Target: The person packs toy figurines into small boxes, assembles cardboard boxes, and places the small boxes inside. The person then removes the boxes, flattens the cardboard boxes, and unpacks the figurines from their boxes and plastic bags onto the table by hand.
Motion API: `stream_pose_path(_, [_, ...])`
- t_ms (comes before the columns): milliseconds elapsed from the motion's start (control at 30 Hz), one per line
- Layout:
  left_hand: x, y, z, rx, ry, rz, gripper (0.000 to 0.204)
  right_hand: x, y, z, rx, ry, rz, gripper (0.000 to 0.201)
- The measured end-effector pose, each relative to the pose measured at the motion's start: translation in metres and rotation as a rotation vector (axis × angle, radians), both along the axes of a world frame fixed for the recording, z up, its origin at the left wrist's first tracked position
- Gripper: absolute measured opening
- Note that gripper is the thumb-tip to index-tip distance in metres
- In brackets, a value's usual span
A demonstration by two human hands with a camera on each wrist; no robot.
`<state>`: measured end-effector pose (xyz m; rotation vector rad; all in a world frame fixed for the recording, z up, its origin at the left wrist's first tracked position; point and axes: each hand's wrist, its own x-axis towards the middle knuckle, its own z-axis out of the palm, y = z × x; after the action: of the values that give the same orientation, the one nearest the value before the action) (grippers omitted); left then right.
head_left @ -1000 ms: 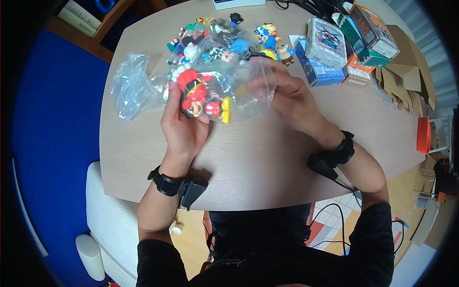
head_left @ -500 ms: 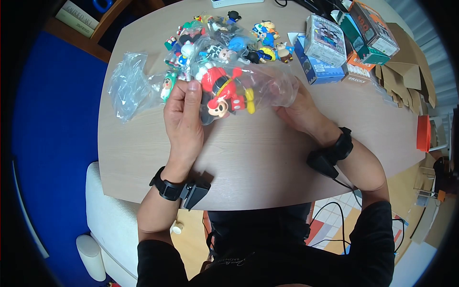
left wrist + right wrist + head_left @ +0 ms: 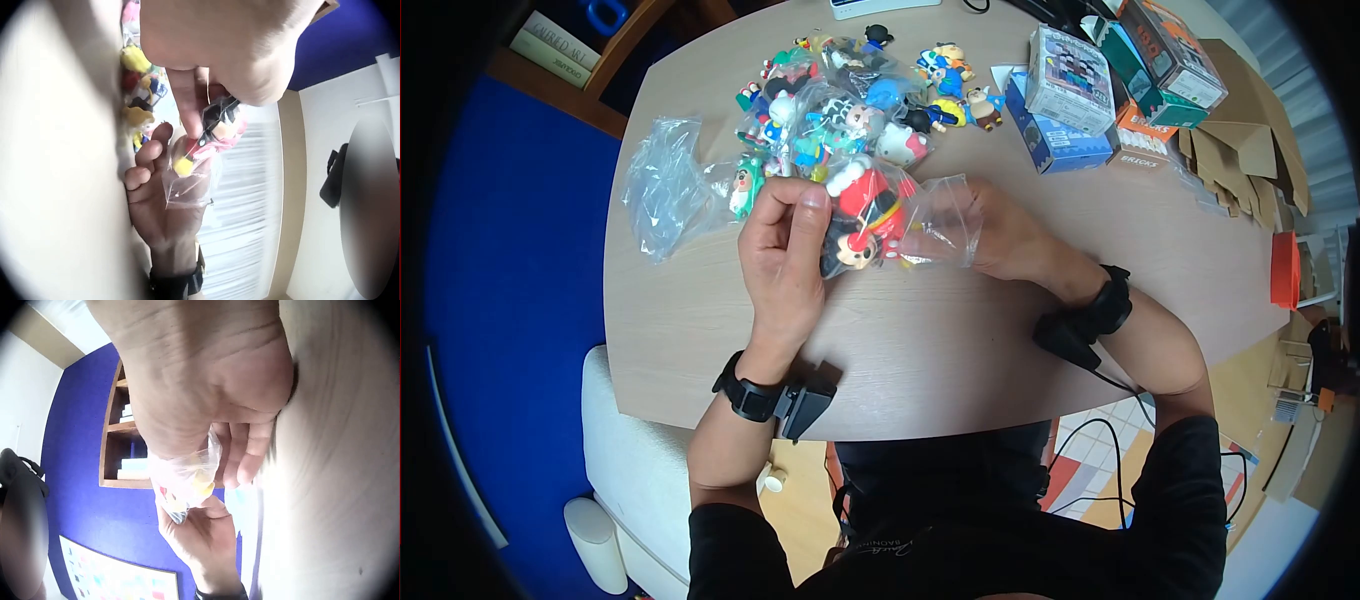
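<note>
A red, black and yellow figurine lies inside a clear plastic bag. The left hand pinches the bag's left side between thumb and curled fingers, beside the figurine's dark head. At the bag's other end is the right hand, its fingers partly hidden by the plastic. In the left wrist view the figurine's yellow feet point toward the right palm. The right wrist view shows the plastic against the right hand, its lower fingers loosely bent.
Bagged and loose figurines are heaped beyond the hands. An empty-looking plastic bag lies at the left. Small boxes and torn cardboard stand at the back right. A white device is at the far edge.
The bagged figurine has moved slightly toward the person and turned more upright. The right hand has come leftward, and the bag's end is gathered closer. A white figurine behind is now visible.
</note>
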<state>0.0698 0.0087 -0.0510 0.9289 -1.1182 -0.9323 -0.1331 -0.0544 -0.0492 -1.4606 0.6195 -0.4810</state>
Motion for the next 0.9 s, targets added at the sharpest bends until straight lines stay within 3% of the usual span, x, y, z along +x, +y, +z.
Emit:
stream_pose_path(167, [0.008, -0.006, -0.002, 0.032, -0.044, 0.034, 0.013, 0.002, 0.004, -0.001, -0.09, -0.051, -0.081, 0.015])
stream_pose_path(233, [0.009, -0.008, -0.005, 0.061, -0.01, 0.039, 0.016, 0.007, 0.006, -0.011, -0.503, -0.226, -0.264, 0.012])
stream_pose_path(267, [0.009, -0.008, -0.005, 0.06, -0.01, 0.04, 0.016, 0.008, 0.005, -0.013, -0.504, -0.226, -0.263, 0.012])
stream_pose_path(333, [0.007, -0.008, -0.005, 0.059, -0.037, 0.037, 0.019, 0.008, 0.002, -0.016, -0.753, -0.254, -0.284, 0.013])
stream_pose_path(467, [0.006, -0.007, -0.001, 0.022, -0.11, 0.021, 0.019, 0.006, 0.004, -0.009, -0.788, -0.272, -0.316, 0.008])
stream_pose_path(533, [-0.003, -0.005, 0.007, 0.091, 0.011, -0.054, 0.019, 0.004, 0.001, -0.01, -0.892, -0.231, -0.352, 0.01])
stream_pose_path(633, [0.005, -0.006, 0.005, 0.088, -0.074, -0.108, 0.02, 0.002, -0.001, -0.012, -0.83, -0.238, -0.323, 0.014])
stream_pose_path(900, [0.01, -0.011, 0.004, 0.298, 0.008, -0.186, 0.024, 0.001, -0.001, -0.02, -0.613, -0.291, -0.383, 0.01])
